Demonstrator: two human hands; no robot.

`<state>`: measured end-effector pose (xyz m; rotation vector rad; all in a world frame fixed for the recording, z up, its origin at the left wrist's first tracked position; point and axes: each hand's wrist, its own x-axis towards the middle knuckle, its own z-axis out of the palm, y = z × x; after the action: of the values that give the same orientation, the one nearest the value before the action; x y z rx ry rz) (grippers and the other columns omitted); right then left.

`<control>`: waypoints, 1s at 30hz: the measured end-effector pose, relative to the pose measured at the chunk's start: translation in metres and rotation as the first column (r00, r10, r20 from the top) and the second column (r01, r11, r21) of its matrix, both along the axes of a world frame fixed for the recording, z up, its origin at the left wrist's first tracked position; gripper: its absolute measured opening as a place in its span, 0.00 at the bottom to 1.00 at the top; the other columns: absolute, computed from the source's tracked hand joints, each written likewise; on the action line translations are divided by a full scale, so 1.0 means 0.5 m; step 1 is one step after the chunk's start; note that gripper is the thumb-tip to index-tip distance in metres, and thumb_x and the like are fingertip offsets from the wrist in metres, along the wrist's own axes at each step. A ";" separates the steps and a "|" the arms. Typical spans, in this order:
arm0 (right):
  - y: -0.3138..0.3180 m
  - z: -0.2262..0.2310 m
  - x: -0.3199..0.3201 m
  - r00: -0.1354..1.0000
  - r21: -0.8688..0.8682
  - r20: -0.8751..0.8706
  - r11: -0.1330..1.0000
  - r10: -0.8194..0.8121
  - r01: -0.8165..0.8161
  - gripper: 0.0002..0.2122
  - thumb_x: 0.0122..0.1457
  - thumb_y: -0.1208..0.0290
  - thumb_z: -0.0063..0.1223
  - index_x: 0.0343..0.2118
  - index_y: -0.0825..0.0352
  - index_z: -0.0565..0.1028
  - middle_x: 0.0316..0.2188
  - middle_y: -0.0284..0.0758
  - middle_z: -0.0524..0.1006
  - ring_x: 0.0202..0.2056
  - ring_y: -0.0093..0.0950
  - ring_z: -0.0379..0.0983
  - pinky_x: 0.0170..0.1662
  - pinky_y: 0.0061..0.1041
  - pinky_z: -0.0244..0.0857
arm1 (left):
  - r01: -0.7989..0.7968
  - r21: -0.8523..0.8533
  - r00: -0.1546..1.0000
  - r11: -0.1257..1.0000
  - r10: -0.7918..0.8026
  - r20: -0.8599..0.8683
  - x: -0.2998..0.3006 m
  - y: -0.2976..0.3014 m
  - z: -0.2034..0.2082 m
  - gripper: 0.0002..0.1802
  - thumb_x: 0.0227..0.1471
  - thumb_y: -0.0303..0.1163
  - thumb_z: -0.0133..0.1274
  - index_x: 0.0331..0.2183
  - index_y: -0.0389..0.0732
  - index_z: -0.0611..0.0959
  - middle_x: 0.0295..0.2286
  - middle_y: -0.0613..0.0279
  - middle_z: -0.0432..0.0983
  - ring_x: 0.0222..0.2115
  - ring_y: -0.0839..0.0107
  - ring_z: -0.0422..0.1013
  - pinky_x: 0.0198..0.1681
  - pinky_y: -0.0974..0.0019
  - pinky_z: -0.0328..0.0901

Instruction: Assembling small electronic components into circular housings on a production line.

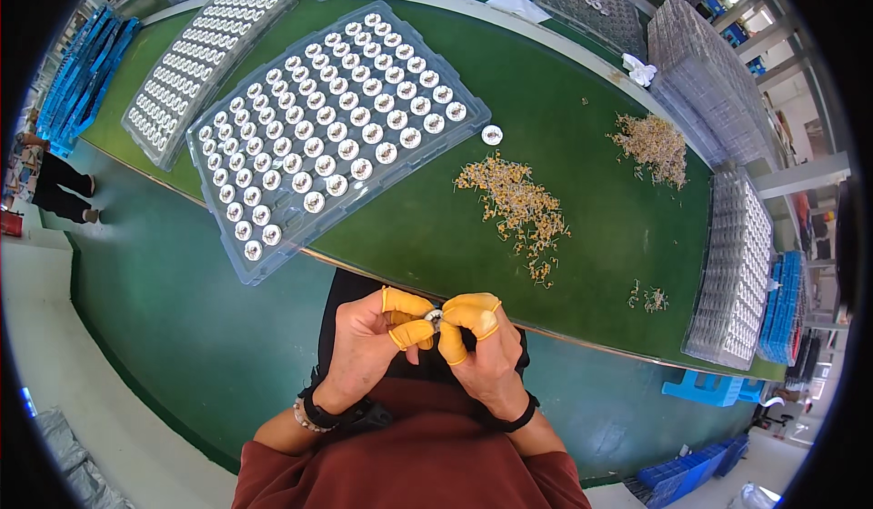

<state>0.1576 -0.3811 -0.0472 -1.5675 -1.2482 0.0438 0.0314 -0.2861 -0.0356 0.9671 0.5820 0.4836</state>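
Just off the front edge of the green table, my left hand point(366, 341) and my right hand point(485, 354) meet. Yellow finger cots cover their thumbs and some fingertips. Both pinch one small round silvery part point(435, 316) between them; its details are mostly hidden by the fingers. Ahead to the left lies a clear plastic tray point(300, 233) with rows of similar round silvery parts with dark centres. One more such part point(492, 135) sits alone on the table by the tray's right corner. Right of the tray spreads a loose heap of tiny yellow-and-silver wire-legged pieces point(514, 201).
A second filled tray point(198, 63) lies at far left. Another heap of tiny pieces point(653, 148) and a small cluster point(655, 301) lie to the right. Stacked clear trays point(727, 272) line the table's right end. A blue stool point(705, 388) stands beneath. Someone point(59, 177) stands far left.
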 end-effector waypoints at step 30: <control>-0.093 0.028 0.129 0.798 -0.352 0.423 0.733 -0.430 0.582 0.08 0.50 0.75 0.61 0.32 0.67 0.74 0.28 0.38 0.70 0.30 0.37 0.71 0.32 0.34 0.66 | 0.064 0.007 0.995 0.998 -0.065 0.078 0.056 -0.010 -0.010 0.11 0.58 0.24 0.48 0.43 0.33 0.76 0.32 0.57 0.76 0.28 0.72 0.74 0.23 0.74 0.68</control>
<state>0.2221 -0.4274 -0.0334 -2.3892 -1.0323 -0.2996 0.0596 -0.2911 -0.0408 0.9638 0.4780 0.4633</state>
